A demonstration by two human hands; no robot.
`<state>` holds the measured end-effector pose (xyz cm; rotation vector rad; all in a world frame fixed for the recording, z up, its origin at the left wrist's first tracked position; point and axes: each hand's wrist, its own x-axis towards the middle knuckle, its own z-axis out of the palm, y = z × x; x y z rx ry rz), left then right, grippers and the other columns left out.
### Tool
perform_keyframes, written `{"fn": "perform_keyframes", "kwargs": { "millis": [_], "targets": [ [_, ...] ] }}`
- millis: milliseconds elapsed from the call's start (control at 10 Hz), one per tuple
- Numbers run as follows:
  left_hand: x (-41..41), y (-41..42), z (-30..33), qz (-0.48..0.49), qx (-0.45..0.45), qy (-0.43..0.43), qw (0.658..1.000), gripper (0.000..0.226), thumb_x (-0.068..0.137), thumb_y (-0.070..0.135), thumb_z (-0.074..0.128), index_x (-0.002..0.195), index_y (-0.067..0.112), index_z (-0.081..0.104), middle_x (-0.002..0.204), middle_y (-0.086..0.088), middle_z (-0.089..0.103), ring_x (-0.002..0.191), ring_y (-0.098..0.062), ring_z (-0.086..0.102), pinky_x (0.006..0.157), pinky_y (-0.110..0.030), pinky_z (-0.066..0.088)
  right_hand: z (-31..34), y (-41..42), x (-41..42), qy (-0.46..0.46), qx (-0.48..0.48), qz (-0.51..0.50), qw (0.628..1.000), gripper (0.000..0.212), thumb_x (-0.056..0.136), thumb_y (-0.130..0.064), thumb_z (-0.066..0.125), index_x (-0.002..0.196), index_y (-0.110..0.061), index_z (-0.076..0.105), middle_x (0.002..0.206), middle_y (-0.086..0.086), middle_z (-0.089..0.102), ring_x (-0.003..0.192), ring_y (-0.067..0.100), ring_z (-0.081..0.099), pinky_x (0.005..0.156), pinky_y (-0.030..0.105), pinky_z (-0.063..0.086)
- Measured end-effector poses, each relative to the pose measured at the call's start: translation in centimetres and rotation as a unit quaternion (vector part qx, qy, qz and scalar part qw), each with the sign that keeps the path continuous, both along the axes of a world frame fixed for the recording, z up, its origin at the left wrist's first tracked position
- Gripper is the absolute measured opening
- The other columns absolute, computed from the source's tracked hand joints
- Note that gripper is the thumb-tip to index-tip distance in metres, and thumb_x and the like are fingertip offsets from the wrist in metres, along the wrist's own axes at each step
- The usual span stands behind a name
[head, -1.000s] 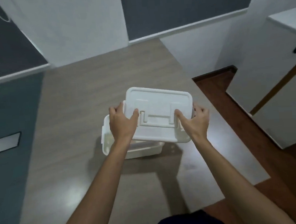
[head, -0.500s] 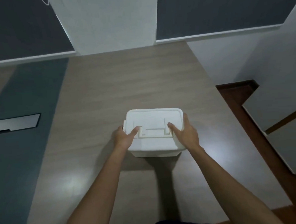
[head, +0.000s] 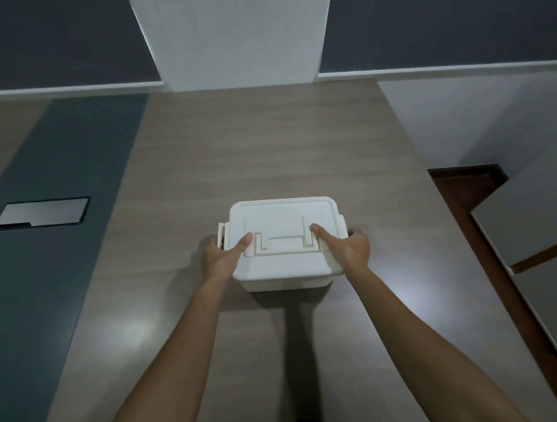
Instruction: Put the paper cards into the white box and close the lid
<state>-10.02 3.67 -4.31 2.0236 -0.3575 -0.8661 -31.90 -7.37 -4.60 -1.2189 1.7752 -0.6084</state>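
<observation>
The white box [head: 286, 283] stands on the wooden table [head: 266, 146] in front of me, with its white lid [head: 281, 217] lying flat on top. A flat handle is recessed in the lid's near half. My left hand [head: 219, 258] grips the left side, thumb on the lid, fingers around the side latch. On the opposite side my right hand [head: 349, 249] holds the box the same way, thumb resting on top. No paper cards are in sight; the box's inside is hidden by the lid.
A dark grey strip [head: 59, 224] runs along the table's left part, with a metal cover plate [head: 41, 213] set in it. White cabinets [head: 533, 244] stand to the right beyond the table edge. A white pillar [head: 233, 34] rises behind the table.
One second ago I held the lid tilted above the open box. It came down onto the box, and both hands now press it at the sides.
</observation>
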Motion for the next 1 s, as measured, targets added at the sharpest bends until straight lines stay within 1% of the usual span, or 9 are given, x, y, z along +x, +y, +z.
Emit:
{"fn": "perform_keyframes", "kwargs": {
  "millis": [100, 200, 300, 400, 500, 700, 800, 900, 1000],
  "targets": [
    [-1.3, 0.0, 0.3, 0.004, -0.047, -0.105, 0.993, 0.047, 0.072, 0.042, 0.078, 0.105, 0.012, 0.064, 0.097, -0.001, 0.066, 0.092, -0.024, 0.064, 0.077, -0.030, 0.048, 0.0, 0.3, 0.3, 0.064, -0.122, 0.017, 0.990, 0.086, 0.054, -0.068, 0.079, 0.113, -0.012, 0.052, 0.110, 0.000, 0.053, 0.096, 0.019, 0.054, 0.075, 0.031, 0.044],
    [-2.3, 0.2, 0.0, 0.029, -0.072, -0.140, 0.987, 0.053, 0.077, 0.040, 0.073, 0.122, 0.012, 0.061, 0.111, -0.006, 0.068, 0.102, -0.026, 0.064, 0.086, -0.032, 0.049, -0.1, 0.4, 0.4, 0.083, -0.175, 0.041, 0.980, 0.075, 0.062, -0.060, 0.080, 0.110, -0.010, 0.053, 0.108, 0.003, 0.055, 0.092, 0.018, 0.054, 0.072, 0.029, 0.042],
    [-2.6, -0.1, -0.6, 0.023, -0.065, -0.178, 0.982, 0.054, 0.082, 0.040, 0.068, 0.129, 0.014, 0.059, 0.117, -0.011, 0.069, 0.107, -0.030, 0.063, 0.090, -0.034, 0.048, -0.3, 0.3, 0.3, 0.106, -0.210, 0.057, 0.970, 0.066, 0.068, -0.053, 0.080, 0.107, -0.007, 0.055, 0.106, 0.005, 0.056, 0.086, 0.014, 0.048, 0.070, 0.028, 0.038],
    [-2.2, -0.2, -1.3, 0.005, -0.049, -0.222, 0.974, 0.056, 0.084, 0.046, 0.063, 0.130, 0.015, 0.058, 0.117, -0.012, 0.070, 0.106, -0.030, 0.064, 0.090, -0.035, 0.049, -0.6, 0.1, 0.4, 0.121, -0.212, 0.058, 0.968, 0.065, 0.069, -0.054, 0.079, 0.106, -0.007, 0.054, 0.104, 0.005, 0.056, 0.085, 0.013, 0.046, 0.070, 0.029, 0.039],
    [-1.4, -0.9, -2.1, 0.006, -0.043, -0.242, 0.969, 0.060, 0.083, 0.052, 0.060, 0.130, 0.015, 0.058, 0.116, -0.013, 0.071, 0.105, -0.032, 0.065, 0.091, -0.040, 0.052, -0.7, -0.7, 0.9, 0.124, -0.216, 0.061, 0.966, 0.066, 0.069, -0.056, 0.078, 0.108, -0.008, 0.055, 0.104, 0.005, 0.056, 0.086, 0.013, 0.047, 0.071, 0.029, 0.039],
    [1.1, -5.5, -0.9, -0.013, -0.038, -0.251, 0.967, 0.062, 0.082, 0.052, 0.059, 0.131, 0.013, 0.057, 0.112, -0.022, 0.070, 0.102, -0.041, 0.063, 0.089, -0.043, 0.051, 0.6, -5.1, 3.5, 0.122, -0.217, 0.078, 0.965, 0.065, 0.069, -0.057, 0.077, 0.103, -0.005, 0.056, 0.104, 0.010, 0.059, 0.092, 0.025, 0.055, 0.070, 0.029, 0.036],
    [2.1, -6.9, -0.9, -0.047, -0.003, -0.245, 0.969, 0.067, 0.079, 0.059, 0.056, 0.127, 0.013, 0.058, 0.109, -0.021, 0.070, 0.099, -0.040, 0.065, 0.086, -0.046, 0.053, 0.5, -6.1, 4.2, 0.129, -0.189, 0.088, 0.969, 0.065, 0.071, -0.058, 0.074, 0.106, -0.006, 0.054, 0.104, 0.007, 0.057, 0.087, 0.023, 0.053, 0.070, 0.030, 0.037],
    [2.6, -6.9, -0.4, -0.044, -0.014, -0.201, 0.978, 0.075, 0.072, 0.070, 0.052, 0.125, 0.018, 0.060, 0.114, -0.013, 0.071, 0.106, -0.034, 0.065, 0.091, -0.042, 0.053, 0.8, -6.3, 4.0, 0.057, -0.162, 0.059, 0.983, 0.057, 0.083, -0.058, 0.061, 0.112, -0.009, 0.056, 0.108, 0.004, 0.059, 0.092, 0.020, 0.056, 0.075, 0.029, 0.039],
    [2.1, -4.1, -0.6, 0.025, -0.023, -0.149, 0.988, 0.071, 0.088, 0.065, 0.034, 0.134, 0.014, 0.053, 0.137, -0.013, 0.057, 0.127, -0.030, 0.052, 0.106, -0.038, 0.039, -0.3, -2.7, 1.8, 0.008, -0.158, -0.030, 0.987, 0.050, 0.099, -0.048, 0.035, 0.122, -0.010, 0.056, 0.122, 0.009, 0.060, 0.108, 0.022, 0.055, 0.090, 0.033, 0.041]
  ]
}}
